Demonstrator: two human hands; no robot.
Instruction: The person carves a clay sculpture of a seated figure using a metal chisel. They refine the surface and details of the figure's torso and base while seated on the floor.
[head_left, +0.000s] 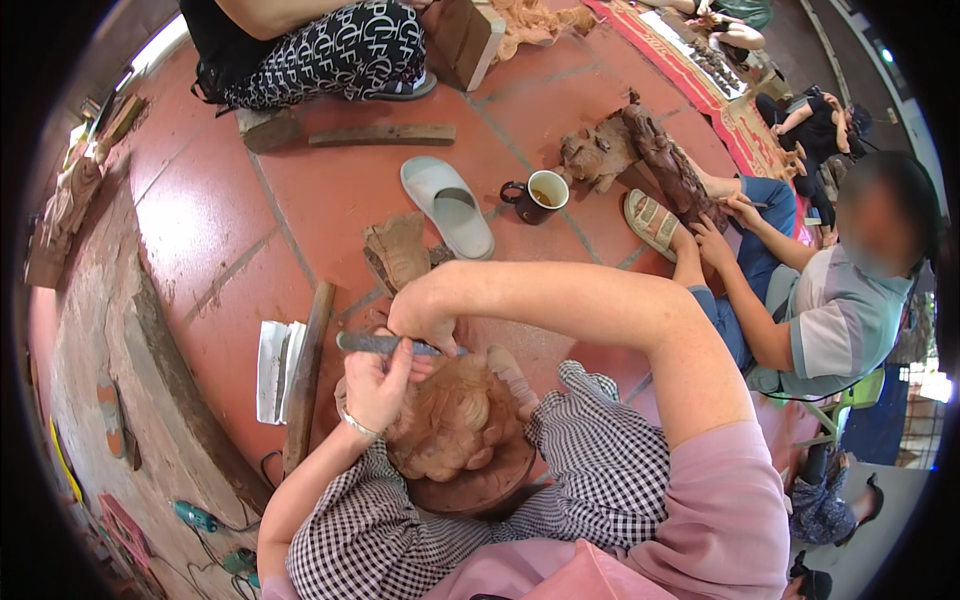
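A reddish-brown wood carving (450, 420) with rounded, bulging shapes rests between my knees on a round wooden base (475, 490). Above its far edge, my left hand (375, 388) is closed around a slim carving chisel (370, 342) with a dark grey handle. The chisel lies roughly level, its bluish front part pointing right. My right hand (425, 312) reaches across from the right with the wrist sharply bent. Its fingers are closed at the chisel's front part, close over the carving. The cutting end is partly hidden by these fingers.
A wooden bar (308, 380) and white folded paper (272, 370) lie left. Ahead are a wood piece (398, 250), a grey slipper (448, 208) and a mug of drink (537, 197). A large wooden slab (110, 330) stands left; a co-worker (830, 310) handles dark carved wood at right.
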